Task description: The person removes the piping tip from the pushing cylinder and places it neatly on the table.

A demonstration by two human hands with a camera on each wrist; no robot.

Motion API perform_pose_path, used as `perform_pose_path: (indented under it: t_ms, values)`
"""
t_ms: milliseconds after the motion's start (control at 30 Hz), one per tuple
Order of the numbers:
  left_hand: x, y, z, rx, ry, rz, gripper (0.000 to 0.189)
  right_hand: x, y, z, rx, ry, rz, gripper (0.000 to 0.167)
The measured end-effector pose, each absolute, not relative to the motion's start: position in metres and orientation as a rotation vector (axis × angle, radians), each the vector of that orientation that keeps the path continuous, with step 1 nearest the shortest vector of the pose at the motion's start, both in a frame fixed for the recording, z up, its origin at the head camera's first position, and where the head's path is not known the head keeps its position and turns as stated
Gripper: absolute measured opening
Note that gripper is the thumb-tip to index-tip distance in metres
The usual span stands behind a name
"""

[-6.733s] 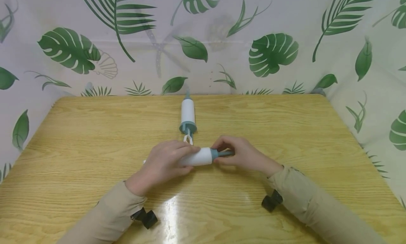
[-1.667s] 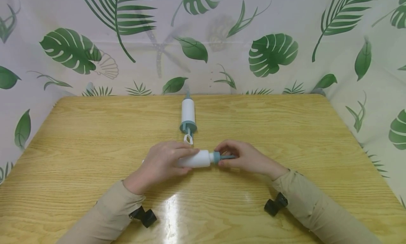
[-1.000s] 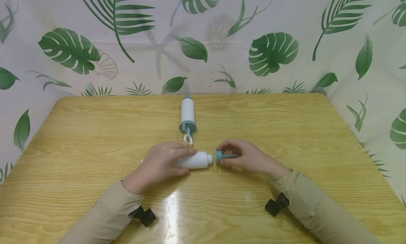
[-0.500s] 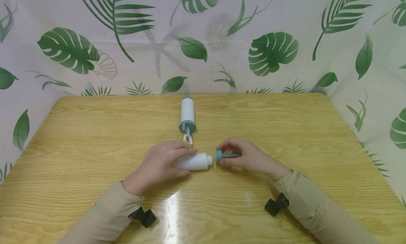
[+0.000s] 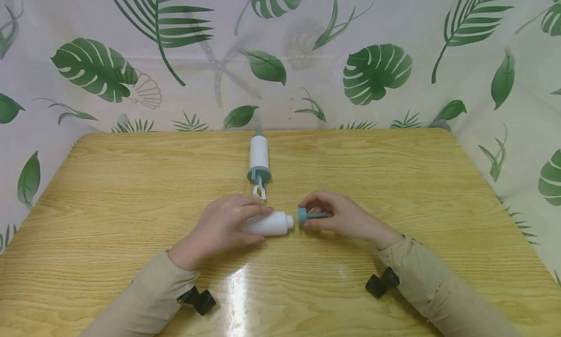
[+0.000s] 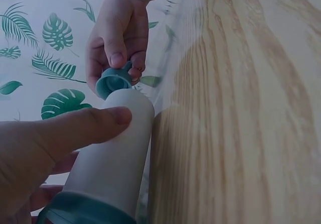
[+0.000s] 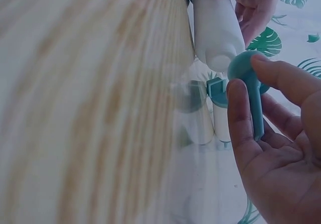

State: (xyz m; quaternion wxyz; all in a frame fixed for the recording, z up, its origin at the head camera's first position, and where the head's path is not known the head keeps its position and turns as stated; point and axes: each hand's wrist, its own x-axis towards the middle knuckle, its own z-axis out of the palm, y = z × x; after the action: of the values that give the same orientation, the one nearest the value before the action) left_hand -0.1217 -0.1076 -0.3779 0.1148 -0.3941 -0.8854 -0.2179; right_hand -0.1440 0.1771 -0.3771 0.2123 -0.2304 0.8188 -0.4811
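Note:
My left hand grips a white plastic syringe barrel lying sideways low over the table. Its thumb lies along the barrel in the left wrist view, where a teal flange shows at the barrel's near end. The barrel's narrow neck is bare and points right. With thumb and fingers, my right hand pinches a teal nozzle cap, its thin stem running back towards the palm. The cap's hollow end faces the neck, a small gap between them.
A second white syringe with teal nozzle and flange lies behind the left hand. Its white loop handle points towards me, close to that hand's fingers. The wooden table ends at a leaf-patterned cloth.
The nozzle cap was on the barrel at first; my right hand has drawn it off to the right. Since then both hands hold nearly still, the barrel's neck end shifting slightly towards me.

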Motion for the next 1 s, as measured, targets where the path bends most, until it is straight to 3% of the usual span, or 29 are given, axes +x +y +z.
perform_pose_path:
  t_ms: [267,700,1000]
  values:
    - [-0.116,-0.096,-0.375,-1.026,-2.534,-0.663,0.042,-0.143,0.176,-0.372,-0.693,2.328,-1.292,0.036]
    - [-0.116,-0.073,-0.370,-1.083,-2.413,-0.884,0.039,-0.137,0.168,-0.362,-0.866,2.283,-1.347,0.036]
    - [-0.113,-0.063,-0.368,-1.089,-2.463,-0.999,0.038,-0.135,0.166,-0.359,-0.847,2.272,-1.355,0.037]
